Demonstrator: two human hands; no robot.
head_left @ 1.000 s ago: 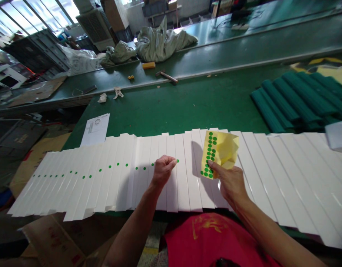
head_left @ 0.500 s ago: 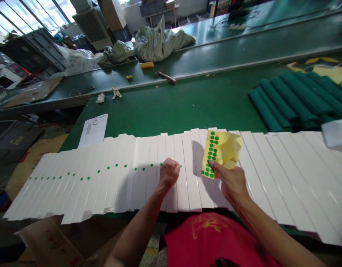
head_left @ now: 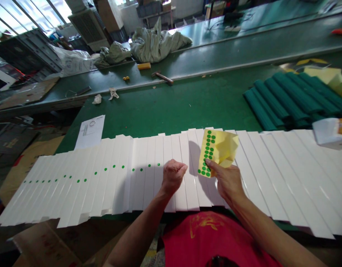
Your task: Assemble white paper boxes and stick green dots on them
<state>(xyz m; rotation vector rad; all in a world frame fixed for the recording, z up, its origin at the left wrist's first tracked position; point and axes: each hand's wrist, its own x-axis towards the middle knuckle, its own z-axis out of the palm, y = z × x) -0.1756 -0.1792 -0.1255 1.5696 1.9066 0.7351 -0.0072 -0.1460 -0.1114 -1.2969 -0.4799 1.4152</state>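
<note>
A row of flat white boxes or strips [head_left: 148, 193] lies side by side across the front of the table, with green round stickers [head_left: 123, 167] on those from the left up to my left hand. My left hand [head_left: 172, 176] is closed in a pinch over the strips near the middle; whatever its fingertips hold is hidden. In my right hand [head_left: 230, 180] is a yellow sticker sheet [head_left: 225, 146], creased and curled on its right side, with several green dots along its left part. My right thumb presses on the dots, and the sheet's shadow falls on the strips.
Dark green rolls [head_left: 295, 98] lie at the right behind the strips, near a white box [head_left: 329, 131]. A printed paper [head_left: 90, 130] sits at the left. A hammer [head_left: 164, 78], a yellow block [head_left: 143, 66] and grey-green sacking [head_left: 156, 44] lie farther back.
My left hand has shifted slightly right along the strips, still pinched. The green dot that showed beside its fingertips is out of sight. My right hand keeps the sheet; the view has shifted slightly.
</note>
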